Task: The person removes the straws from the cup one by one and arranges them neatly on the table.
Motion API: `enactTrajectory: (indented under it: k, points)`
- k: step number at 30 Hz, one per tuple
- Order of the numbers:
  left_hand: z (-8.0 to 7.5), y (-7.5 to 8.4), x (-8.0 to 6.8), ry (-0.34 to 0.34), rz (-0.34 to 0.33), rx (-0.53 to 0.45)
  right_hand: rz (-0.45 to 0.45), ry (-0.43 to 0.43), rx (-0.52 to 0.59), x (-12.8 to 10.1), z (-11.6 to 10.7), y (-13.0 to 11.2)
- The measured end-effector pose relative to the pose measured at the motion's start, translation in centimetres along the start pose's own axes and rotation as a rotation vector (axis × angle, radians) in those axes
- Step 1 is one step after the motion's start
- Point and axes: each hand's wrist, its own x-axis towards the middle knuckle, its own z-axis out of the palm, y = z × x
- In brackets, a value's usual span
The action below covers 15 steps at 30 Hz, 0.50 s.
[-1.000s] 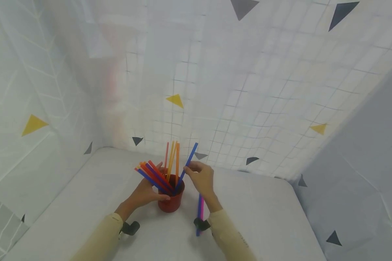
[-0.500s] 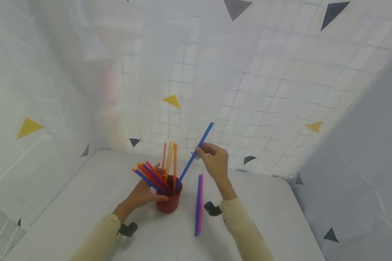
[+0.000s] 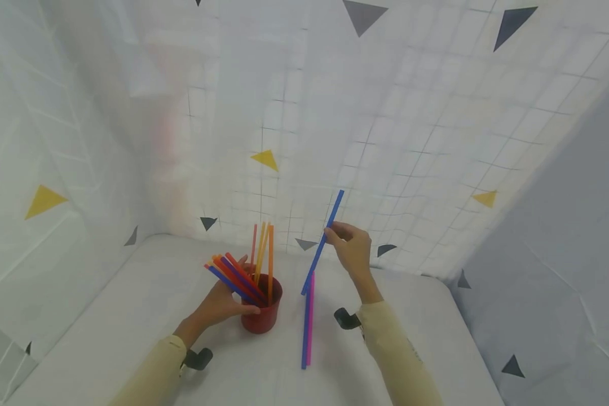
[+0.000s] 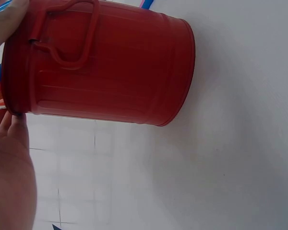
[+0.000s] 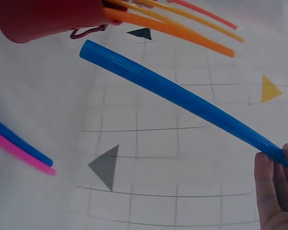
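Note:
My left hand (image 3: pixel 220 303) grips the rim of a small red metal bucket (image 3: pixel 260 322), thumb on the near side and fingers around the far side. Several straws (image 3: pixel 239 277) in orange, red, purple and blue lean left in it, over that hand; a few orange and red straws (image 3: pixel 270 254) stand upright. Between its thumb and fingers my right hand (image 3: pixel 354 248) pinches a blue straw (image 5: pixel 173 96), held tilted in the air right of the bucket. In the left wrist view the bucket's side handle (image 4: pixel 89 33) shows.
On the white table (image 3: pixel 401 332), right of the bucket, a blue straw (image 3: pixel 305 344) and a pink straw (image 3: pixel 310 332) lie side by side. A pale sheet wall (image 3: pixel 411 186) with grid lines and triangles rises behind the table; more sheets flank it.
My right hand has drawn the blue straw up out of the bucket and carried it right, over the far end of the two lying straws. The left hand stays on the bucket.

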Motion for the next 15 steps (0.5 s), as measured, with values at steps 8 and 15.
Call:
enactTrajectory:
  k: [8, 15]
  points:
    - [0.0, -0.1, 0.0, 0.000, -0.004, 0.000, 0.189, -0.043, -0.005, -1.9, 0.8, 4.3]
    - [0.1, -0.2, 0.0, 0.000, -0.014, 0.005, 0.313, -0.059, -0.051, -3.8, 1.6, 7.7]
